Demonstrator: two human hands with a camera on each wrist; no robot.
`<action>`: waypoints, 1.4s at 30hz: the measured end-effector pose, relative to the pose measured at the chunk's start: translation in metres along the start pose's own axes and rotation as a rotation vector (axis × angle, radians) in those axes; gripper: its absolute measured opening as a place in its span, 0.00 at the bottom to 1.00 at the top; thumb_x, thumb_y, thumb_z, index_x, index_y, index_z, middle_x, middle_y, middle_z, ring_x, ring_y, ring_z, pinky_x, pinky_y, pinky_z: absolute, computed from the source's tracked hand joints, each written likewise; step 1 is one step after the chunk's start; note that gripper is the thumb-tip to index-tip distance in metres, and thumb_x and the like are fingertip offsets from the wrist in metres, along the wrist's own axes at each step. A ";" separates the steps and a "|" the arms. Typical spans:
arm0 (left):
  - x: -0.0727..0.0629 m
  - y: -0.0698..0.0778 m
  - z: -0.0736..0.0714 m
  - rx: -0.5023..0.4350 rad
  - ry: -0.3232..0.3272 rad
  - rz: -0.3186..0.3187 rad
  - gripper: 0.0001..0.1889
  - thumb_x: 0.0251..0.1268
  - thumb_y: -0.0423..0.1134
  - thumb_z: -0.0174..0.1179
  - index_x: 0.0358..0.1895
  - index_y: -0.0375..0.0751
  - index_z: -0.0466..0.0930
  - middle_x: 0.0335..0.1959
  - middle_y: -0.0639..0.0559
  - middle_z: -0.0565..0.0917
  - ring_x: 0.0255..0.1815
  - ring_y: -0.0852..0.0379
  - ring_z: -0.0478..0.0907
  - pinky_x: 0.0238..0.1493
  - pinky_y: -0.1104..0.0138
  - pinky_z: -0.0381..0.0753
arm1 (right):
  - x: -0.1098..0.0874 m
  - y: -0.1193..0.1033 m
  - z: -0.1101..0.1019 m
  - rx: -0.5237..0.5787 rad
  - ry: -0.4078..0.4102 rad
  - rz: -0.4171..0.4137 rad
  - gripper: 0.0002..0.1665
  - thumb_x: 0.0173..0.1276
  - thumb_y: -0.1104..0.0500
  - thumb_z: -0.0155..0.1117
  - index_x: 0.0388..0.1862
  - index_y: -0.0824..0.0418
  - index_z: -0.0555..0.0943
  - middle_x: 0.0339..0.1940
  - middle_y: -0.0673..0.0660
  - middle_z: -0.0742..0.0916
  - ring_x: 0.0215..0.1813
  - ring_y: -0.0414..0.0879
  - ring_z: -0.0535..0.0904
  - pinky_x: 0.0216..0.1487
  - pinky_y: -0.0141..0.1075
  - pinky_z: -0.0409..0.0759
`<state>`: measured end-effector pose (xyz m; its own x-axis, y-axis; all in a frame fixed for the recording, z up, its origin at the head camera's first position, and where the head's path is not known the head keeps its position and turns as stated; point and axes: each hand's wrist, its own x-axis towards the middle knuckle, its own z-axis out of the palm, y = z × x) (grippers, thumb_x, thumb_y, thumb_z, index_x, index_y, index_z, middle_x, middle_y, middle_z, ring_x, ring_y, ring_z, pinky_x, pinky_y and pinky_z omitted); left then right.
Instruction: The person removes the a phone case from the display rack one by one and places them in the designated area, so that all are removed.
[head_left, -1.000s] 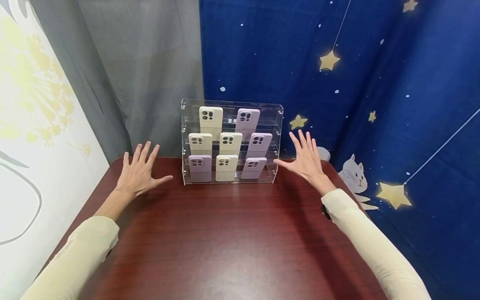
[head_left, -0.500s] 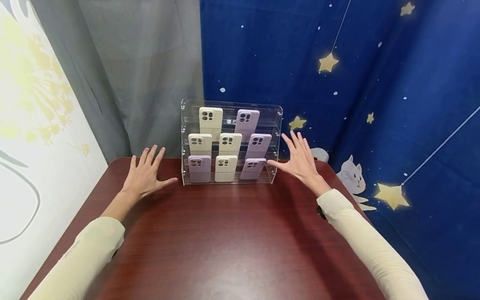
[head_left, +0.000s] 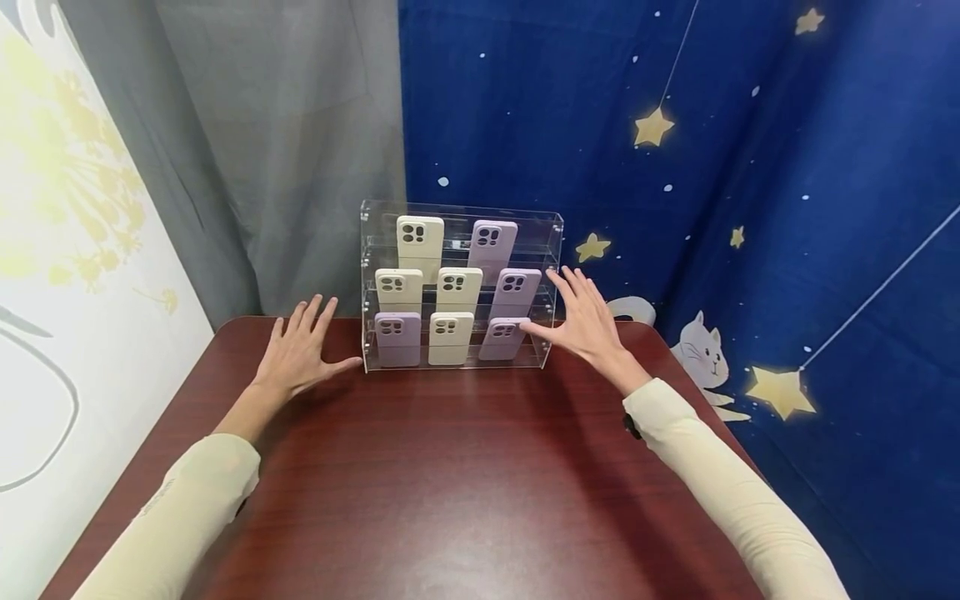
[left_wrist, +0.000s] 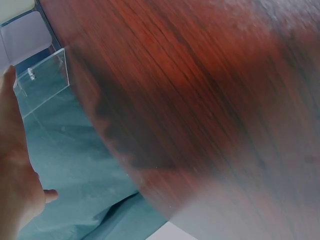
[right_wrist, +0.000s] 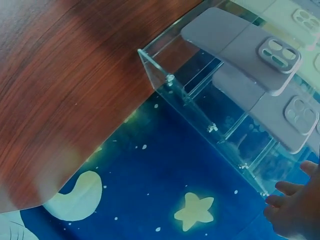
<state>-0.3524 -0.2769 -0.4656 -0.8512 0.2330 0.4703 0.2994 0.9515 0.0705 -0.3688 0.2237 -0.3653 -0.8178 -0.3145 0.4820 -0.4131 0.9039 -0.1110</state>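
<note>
A clear acrylic display stand (head_left: 461,212) stands at the table's far side, holding cream and lavender phone cases in three tiers. My left hand (head_left: 298,354), fingers spread, is beside the stand's left side, its thumb tip right at the lower left corner. My right hand (head_left: 588,329) is at the stand's right side with fingers extended. Its thumb overlaps the bottom-right lavender phone case (head_left: 501,343) in the head view. A cream phone case (head_left: 450,340) sits in the middle of the bottom tier. In the right wrist view, fingers (right_wrist: 286,189) reach toward the stand's clear side. Neither hand grips anything.
The stand rests on a dark red wooden table (head_left: 450,467) with rounded far corners. Behind it hang a grey curtain (head_left: 300,150) and a blue star-patterned curtain (head_left: 525,108). A white patterned panel (head_left: 75,292) is on the left.
Both hands have moved inward toward the stand, the left to the right and the right to the left. The stand and the phone cases have stayed in place.
</note>
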 end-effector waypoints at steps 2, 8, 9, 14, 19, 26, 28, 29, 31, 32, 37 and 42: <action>0.000 0.001 0.001 -0.009 -0.008 -0.003 0.65 0.51 0.77 0.66 0.85 0.44 0.49 0.81 0.33 0.58 0.79 0.31 0.56 0.72 0.29 0.55 | 0.001 -0.003 0.001 0.003 0.009 -0.010 0.67 0.53 0.17 0.67 0.84 0.50 0.63 0.84 0.61 0.64 0.85 0.57 0.52 0.85 0.46 0.45; 0.000 0.006 0.003 -0.031 -0.019 -0.009 0.64 0.52 0.76 0.67 0.85 0.43 0.48 0.82 0.34 0.57 0.79 0.32 0.55 0.72 0.29 0.56 | 0.002 -0.013 0.003 0.010 0.027 -0.039 0.65 0.53 0.19 0.70 0.83 0.50 0.65 0.82 0.62 0.67 0.85 0.57 0.55 0.85 0.46 0.47; 0.001 0.007 0.004 -0.031 -0.017 -0.007 0.63 0.53 0.75 0.67 0.85 0.43 0.49 0.81 0.34 0.57 0.79 0.32 0.56 0.72 0.30 0.57 | 0.001 -0.015 0.004 0.013 0.028 -0.042 0.65 0.52 0.19 0.70 0.82 0.50 0.65 0.82 0.62 0.67 0.85 0.57 0.55 0.85 0.46 0.47; 0.002 0.012 0.006 -0.052 -0.016 -0.007 0.62 0.54 0.74 0.67 0.85 0.42 0.49 0.81 0.33 0.58 0.79 0.32 0.57 0.71 0.30 0.58 | 0.002 -0.022 0.005 0.009 0.041 -0.067 0.65 0.52 0.19 0.70 0.82 0.51 0.67 0.80 0.63 0.70 0.84 0.57 0.58 0.84 0.45 0.48; 0.005 0.012 0.008 -0.089 -0.032 -0.029 0.62 0.56 0.74 0.67 0.85 0.43 0.48 0.82 0.34 0.56 0.80 0.32 0.55 0.73 0.30 0.56 | 0.004 -0.028 0.006 0.012 0.051 -0.098 0.64 0.52 0.20 0.71 0.80 0.52 0.68 0.80 0.61 0.70 0.83 0.56 0.59 0.84 0.43 0.48; 0.006 0.018 0.011 -0.155 -0.062 -0.052 0.61 0.60 0.73 0.65 0.86 0.44 0.44 0.83 0.34 0.54 0.80 0.31 0.53 0.73 0.28 0.54 | 0.005 -0.038 0.009 0.028 0.059 -0.119 0.62 0.51 0.24 0.75 0.78 0.54 0.71 0.79 0.61 0.72 0.81 0.57 0.63 0.84 0.44 0.52; 0.007 0.021 0.010 -0.161 -0.066 -0.047 0.60 0.61 0.72 0.64 0.86 0.45 0.42 0.83 0.33 0.54 0.80 0.31 0.53 0.73 0.28 0.54 | 0.005 -0.042 0.010 0.033 0.062 -0.122 0.62 0.51 0.24 0.76 0.78 0.55 0.71 0.79 0.61 0.72 0.81 0.56 0.63 0.84 0.44 0.52; 0.007 0.021 0.010 -0.162 -0.066 -0.045 0.60 0.62 0.71 0.64 0.86 0.45 0.42 0.83 0.34 0.54 0.80 0.31 0.53 0.73 0.28 0.54 | 0.005 -0.043 0.011 0.034 0.065 -0.124 0.62 0.51 0.24 0.76 0.78 0.55 0.71 0.79 0.61 0.73 0.81 0.56 0.64 0.84 0.44 0.52; 0.008 0.023 0.010 -0.173 -0.065 -0.041 0.59 0.63 0.70 0.65 0.86 0.44 0.42 0.82 0.33 0.54 0.80 0.30 0.53 0.73 0.28 0.54 | 0.005 -0.046 0.011 0.039 0.065 -0.127 0.62 0.50 0.24 0.76 0.78 0.54 0.72 0.78 0.60 0.73 0.81 0.55 0.64 0.84 0.44 0.52; 0.008 0.023 0.011 -0.177 -0.066 -0.040 0.59 0.63 0.69 0.65 0.86 0.44 0.42 0.82 0.33 0.54 0.80 0.30 0.53 0.73 0.28 0.55 | 0.005 -0.048 0.011 0.041 0.063 -0.128 0.62 0.50 0.24 0.76 0.78 0.54 0.72 0.78 0.60 0.73 0.81 0.55 0.64 0.84 0.44 0.52; 0.010 0.024 0.014 -0.212 -0.073 -0.036 0.58 0.65 0.66 0.66 0.85 0.40 0.43 0.82 0.31 0.54 0.79 0.29 0.55 0.71 0.28 0.58 | 0.004 -0.054 0.013 0.038 0.053 -0.128 0.61 0.50 0.24 0.76 0.78 0.53 0.71 0.77 0.59 0.75 0.80 0.53 0.65 0.82 0.46 0.57; 0.012 0.027 0.018 -0.259 -0.079 -0.032 0.58 0.65 0.63 0.68 0.85 0.39 0.43 0.82 0.30 0.54 0.79 0.29 0.56 0.72 0.31 0.60 | 0.005 -0.059 0.015 0.049 0.049 -0.134 0.60 0.52 0.23 0.75 0.77 0.53 0.72 0.76 0.58 0.76 0.79 0.53 0.67 0.81 0.48 0.60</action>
<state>-0.3624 -0.2449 -0.4737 -0.8899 0.2281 0.3949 0.3633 0.8781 0.3114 -0.3548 0.1645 -0.3694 -0.7337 -0.4158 0.5374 -0.5376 0.8389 -0.0849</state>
